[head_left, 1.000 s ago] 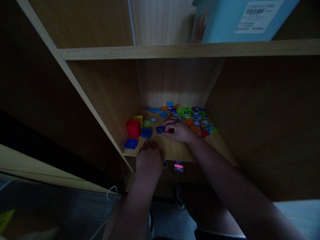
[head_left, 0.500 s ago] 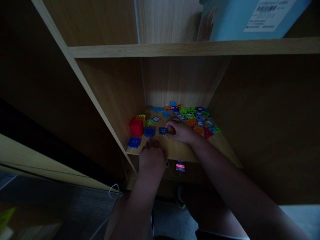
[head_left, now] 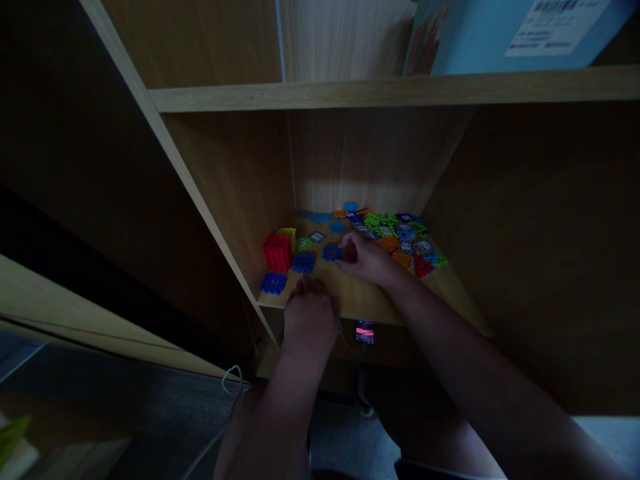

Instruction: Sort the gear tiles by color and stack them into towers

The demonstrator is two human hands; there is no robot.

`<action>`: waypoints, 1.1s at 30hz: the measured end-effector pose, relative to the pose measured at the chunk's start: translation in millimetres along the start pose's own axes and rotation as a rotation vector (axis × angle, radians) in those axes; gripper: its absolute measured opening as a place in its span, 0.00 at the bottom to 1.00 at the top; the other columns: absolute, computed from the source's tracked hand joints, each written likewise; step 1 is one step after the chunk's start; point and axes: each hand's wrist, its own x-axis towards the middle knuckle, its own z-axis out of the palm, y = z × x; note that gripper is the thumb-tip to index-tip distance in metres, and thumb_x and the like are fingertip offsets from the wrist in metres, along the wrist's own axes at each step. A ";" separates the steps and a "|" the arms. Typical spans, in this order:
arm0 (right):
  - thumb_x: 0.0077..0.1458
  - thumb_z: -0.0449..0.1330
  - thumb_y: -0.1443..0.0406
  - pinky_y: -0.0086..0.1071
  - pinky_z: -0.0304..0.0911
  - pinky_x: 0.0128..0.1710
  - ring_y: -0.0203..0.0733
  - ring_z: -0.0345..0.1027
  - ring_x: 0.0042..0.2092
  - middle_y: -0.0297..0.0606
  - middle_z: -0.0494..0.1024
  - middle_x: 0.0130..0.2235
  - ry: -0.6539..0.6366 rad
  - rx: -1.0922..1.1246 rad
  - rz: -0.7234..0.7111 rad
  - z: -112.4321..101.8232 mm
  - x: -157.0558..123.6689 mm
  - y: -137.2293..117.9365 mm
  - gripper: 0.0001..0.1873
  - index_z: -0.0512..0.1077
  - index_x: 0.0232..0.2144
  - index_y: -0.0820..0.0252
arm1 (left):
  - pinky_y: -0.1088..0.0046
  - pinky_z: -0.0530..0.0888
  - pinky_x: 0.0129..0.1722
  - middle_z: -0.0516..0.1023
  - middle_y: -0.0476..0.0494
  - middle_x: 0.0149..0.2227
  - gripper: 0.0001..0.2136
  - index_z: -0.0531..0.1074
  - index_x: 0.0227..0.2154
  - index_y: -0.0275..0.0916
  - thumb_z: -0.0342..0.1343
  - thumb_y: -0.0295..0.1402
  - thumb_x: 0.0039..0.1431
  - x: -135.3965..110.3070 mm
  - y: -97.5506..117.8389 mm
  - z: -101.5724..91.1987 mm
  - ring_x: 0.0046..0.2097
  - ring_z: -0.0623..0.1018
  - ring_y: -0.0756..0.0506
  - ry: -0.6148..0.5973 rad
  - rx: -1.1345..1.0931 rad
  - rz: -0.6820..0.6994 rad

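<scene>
Inside a wooden shelf compartment, my right hand [head_left: 367,259] pinches a small blue toy tile [head_left: 331,253] at its fingertips, just above the shelf board [head_left: 350,300]. My left hand [head_left: 309,312] rests curled at the board's front edge; whatever its fingers hold is hidden. Two more blue tiles [head_left: 303,263] [head_left: 273,283] lie flat to the left of the held one. A red block of stacked tiles [head_left: 277,253] stands at the far left, with yellow tiles [head_left: 287,234] behind it. A heap of mixed coloured tiles [head_left: 395,237] lies behind my right hand.
The compartment has wooden side walls and a shelf plank [head_left: 390,90] above, carrying a light blue box [head_left: 500,33]. A small pink-lit device [head_left: 365,331] glows below the board's front edge. A white cable [head_left: 233,380] loops on the dark floor at lower left.
My right hand has drawn the blue tile slightly back and kept its pinch. The left hand stayed at the front edge. The view shifted a little, so everything sits further right.
</scene>
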 end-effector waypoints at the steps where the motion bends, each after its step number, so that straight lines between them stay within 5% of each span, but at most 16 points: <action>1: 0.54 0.71 0.61 0.41 0.70 0.48 0.50 0.75 0.48 0.41 0.80 0.47 0.024 0.004 -0.004 -0.2 1.7 -1.7 0.20 0.68 0.44 0.52 | 0.58 0.79 0.55 0.73 0.15 0.64 0.24 0.71 0.63 0.23 0.53 0.37 0.73 0.2 0.6 -0.8 0.63 0.77 0.30 -0.008 0.003 -0.001; 6: 0.56 0.70 0.59 0.44 0.71 0.52 0.52 0.76 0.50 0.42 0.80 0.48 0.084 0.040 -0.037 8.7 12.9 -24.4 0.20 0.66 0.46 0.52 | 0.58 0.78 0.54 0.72 0.13 0.64 0.24 0.71 0.62 0.21 0.51 0.36 0.74 1.1 5.6 -3.9 0.63 0.77 0.29 -0.026 0.024 -0.013; 10: 0.55 0.70 0.57 0.43 0.74 0.49 0.49 0.78 0.46 0.38 0.80 0.44 0.150 0.188 0.067 34.5 16.1 -43.4 0.21 0.64 0.43 0.51 | 0.56 0.77 0.56 0.71 0.11 0.64 0.25 0.69 0.64 0.19 0.53 0.36 0.73 0.4 4.5 -2.2 0.65 0.76 0.28 -0.022 0.000 -0.010; 16: 0.54 0.71 0.55 0.44 0.75 0.50 0.47 0.78 0.46 0.38 0.81 0.45 0.231 0.363 0.151 62.3 9.3 -40.6 0.24 0.62 0.43 0.50 | 0.59 0.77 0.56 0.73 0.16 0.64 0.22 0.74 0.60 0.24 0.54 0.36 0.72 -0.4 -5.3 -1.3 0.62 0.78 0.31 -0.013 -0.052 0.029; 33: 0.55 0.71 0.54 0.43 0.74 0.48 0.47 0.76 0.46 0.38 0.80 0.46 0.065 0.342 0.077 61.6 6.0 -45.0 0.23 0.64 0.45 0.50 | 0.59 0.79 0.54 0.79 0.20 0.58 0.21 0.74 0.61 0.25 0.54 0.35 0.73 -1.1 -5.5 -7.4 0.58 0.81 0.32 -0.018 -0.044 0.040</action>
